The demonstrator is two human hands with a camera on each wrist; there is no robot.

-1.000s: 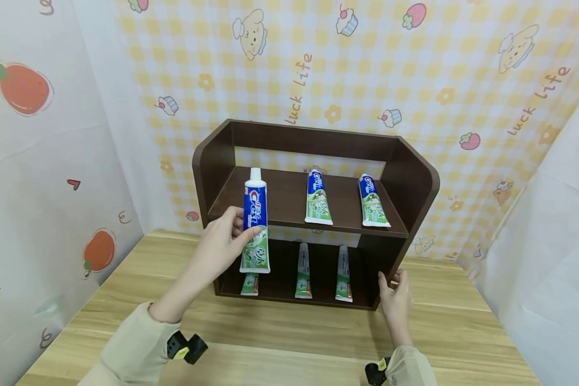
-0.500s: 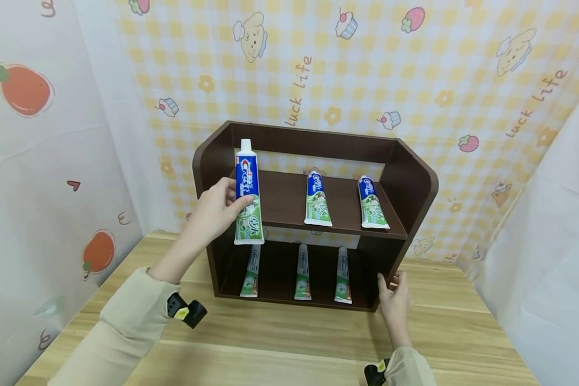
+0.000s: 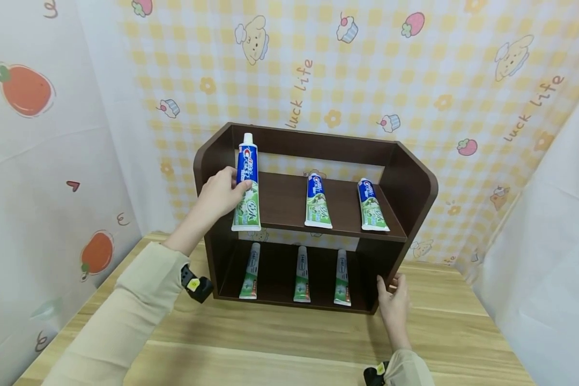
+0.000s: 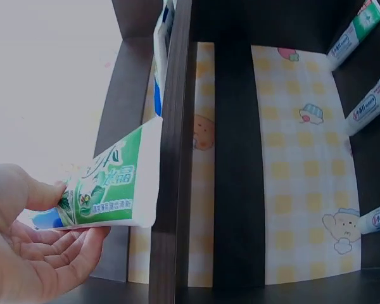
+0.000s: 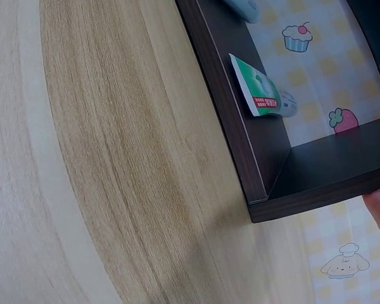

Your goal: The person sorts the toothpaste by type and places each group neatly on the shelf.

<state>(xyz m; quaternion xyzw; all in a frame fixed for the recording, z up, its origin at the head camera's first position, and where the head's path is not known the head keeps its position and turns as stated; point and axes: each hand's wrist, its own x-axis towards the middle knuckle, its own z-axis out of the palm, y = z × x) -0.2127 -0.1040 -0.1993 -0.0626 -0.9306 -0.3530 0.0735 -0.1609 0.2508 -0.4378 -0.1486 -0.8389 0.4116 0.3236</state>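
Note:
My left hand pinches a blue and green toothpaste tube between thumb and fingers, white cap up. The tube overlaps the left part of the upper shelf board; in the left wrist view its flat white end is right at the board's front edge. On the same board lie two matching toothpaste tubes, one in the middle and one at the right. My right hand grips the lower right side panel of the dark brown shelf, with some fingers hidden behind it.
Three slimmer grey-green toothpaste tubes lie on the lower board, at left, middle and right. The shelf stands on a wood-grain table, before a yellow checked curtain. White cloth hangs at both sides.
My left hand has raised the toothpaste tube and moved it slightly left, from in front of the lower compartment to the upper board. The right hand keeps its place on the side panel.

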